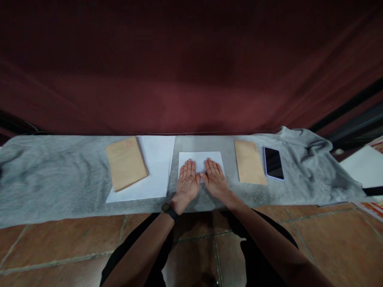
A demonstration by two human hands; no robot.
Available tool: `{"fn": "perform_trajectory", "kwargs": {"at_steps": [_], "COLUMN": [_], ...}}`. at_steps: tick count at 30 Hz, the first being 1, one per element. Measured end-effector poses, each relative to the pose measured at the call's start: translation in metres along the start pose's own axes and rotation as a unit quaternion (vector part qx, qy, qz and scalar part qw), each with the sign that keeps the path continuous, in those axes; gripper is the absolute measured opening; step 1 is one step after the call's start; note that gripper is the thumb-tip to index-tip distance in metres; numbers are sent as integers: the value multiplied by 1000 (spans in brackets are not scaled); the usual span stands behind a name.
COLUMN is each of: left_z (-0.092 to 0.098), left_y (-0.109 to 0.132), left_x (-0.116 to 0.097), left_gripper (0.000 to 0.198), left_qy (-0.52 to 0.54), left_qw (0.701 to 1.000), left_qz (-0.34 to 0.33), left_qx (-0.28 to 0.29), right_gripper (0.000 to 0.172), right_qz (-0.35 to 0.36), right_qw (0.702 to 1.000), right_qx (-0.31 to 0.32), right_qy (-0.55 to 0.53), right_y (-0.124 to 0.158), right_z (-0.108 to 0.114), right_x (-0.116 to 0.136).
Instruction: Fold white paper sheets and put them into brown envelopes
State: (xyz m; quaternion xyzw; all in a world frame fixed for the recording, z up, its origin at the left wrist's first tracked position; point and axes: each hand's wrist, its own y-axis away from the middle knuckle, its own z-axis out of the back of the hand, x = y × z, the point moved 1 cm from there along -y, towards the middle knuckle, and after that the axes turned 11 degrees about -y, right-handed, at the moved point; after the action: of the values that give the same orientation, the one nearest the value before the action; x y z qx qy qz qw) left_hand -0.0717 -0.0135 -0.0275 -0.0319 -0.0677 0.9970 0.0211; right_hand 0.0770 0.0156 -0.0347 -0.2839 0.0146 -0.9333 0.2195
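Note:
Both my hands lie flat, side by side, on a small white folded sheet of paper [201,158] in the middle of a grey cloth-covered surface [60,175]. My left hand [188,182] has its fingers stretched out on the sheet's left half, and a dark watch is on that wrist. My right hand [214,178] presses flat on the right half, thumb touching the left hand. Neither hand grips anything.
A stack of brown envelopes [126,162] rests on larger white sheets [155,167] to the left. To the right lie another brown envelope [249,161] and a dark phone [273,162]. A dark red curtain [191,67] hangs behind. Tiled floor lies below.

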Motion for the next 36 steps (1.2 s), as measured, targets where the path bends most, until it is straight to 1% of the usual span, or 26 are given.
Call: {"fn": "perform_trajectory", "kwargs": {"at_steps": [3, 7, 11, 14, 17, 19, 21, 23, 26, 31, 36], "left_z": [3, 5, 7, 11, 15, 14, 8, 1, -6, -4, 0], "left_y": [0, 1, 1, -4, -16, -27, -37, -45, -54, -58, -55], "left_x": [3, 9, 13, 12, 6, -2, -10, -17, -21, -19, -11], "left_gripper": [62, 63, 64, 63, 62, 62, 61, 61, 62, 61, 59], "left_qy": [-2, -5, -5, 5, 24, 35, 42, 45, 38, 14, 11], "left_qw": [1000, 999, 997, 995, 997, 998, 999, 999, 998, 999, 1000], "left_qz": [27, 54, 78, 98, 70, 33, 5, -19, -43, -42, 3], "left_qx": [-1, -1, 1, -3, -28, -36, -23, -1, 15, 17, -1], "right_gripper": [67, 67, 65, 64, 64, 66, 67, 69, 70, 63, 64], "right_qz": [-10, -22, -31, -59, -87, -79, -56, -52, -58, -43, -25], "right_qw": [999, 997, 995, 994, 993, 995, 996, 994, 994, 998, 999], "right_qx": [-31, -56, -71, -84, -81, -64, -43, -32, -27, -22, -30], "right_qy": [27, 54, 55, 46, 23, -11, -56, -89, -93, -47, 17], "right_y": [2, 5, 12, 10, -2, -16, -30, -42, -52, -51, -41], "right_z": [5, 11, 15, 20, 27, 27, 23, 15, 4, 2, 4], "right_x": [-10, -22, -28, -29, -25, -18, -8, 1, 9, 4, -5]}}
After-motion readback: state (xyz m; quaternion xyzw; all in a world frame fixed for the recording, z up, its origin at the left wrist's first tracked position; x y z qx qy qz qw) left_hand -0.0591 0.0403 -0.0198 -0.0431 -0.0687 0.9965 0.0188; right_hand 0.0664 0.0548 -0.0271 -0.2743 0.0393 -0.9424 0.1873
